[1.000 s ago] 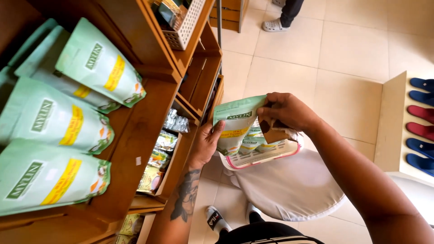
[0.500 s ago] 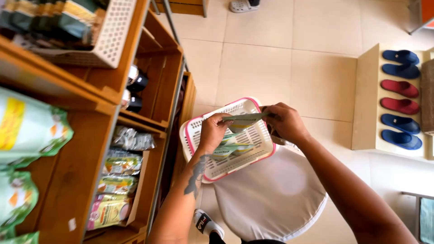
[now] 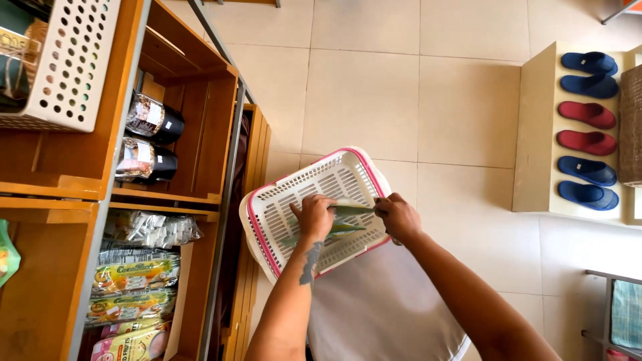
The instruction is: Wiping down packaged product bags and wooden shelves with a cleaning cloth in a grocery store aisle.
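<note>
While both sets of fingers pinch a green pouch, the left hand grips its near-left end from above, fingers curled and pressed together, and the right hand clamps the opposite end, fingers closed. The pouch now lies low inside a white slatted basket with a pink rim, almost flat against the basket's floor; half a second ago it was held higher, at the rim, and a second ago it stood upright in front of the chest with the basket beneath it. Its long axis runs roughly left to right across the basket, from one hand to the other, with its broad face turned up. More green packets lie under it in the basket. The basket rests against the person's lap, over a pale garment. To the left stands a wooden shelf unit with dark-lidded jars and bagged goods; a white perforated bin sits higher up. Across the tiled floor, blue and red slippers line a low rack.
</note>
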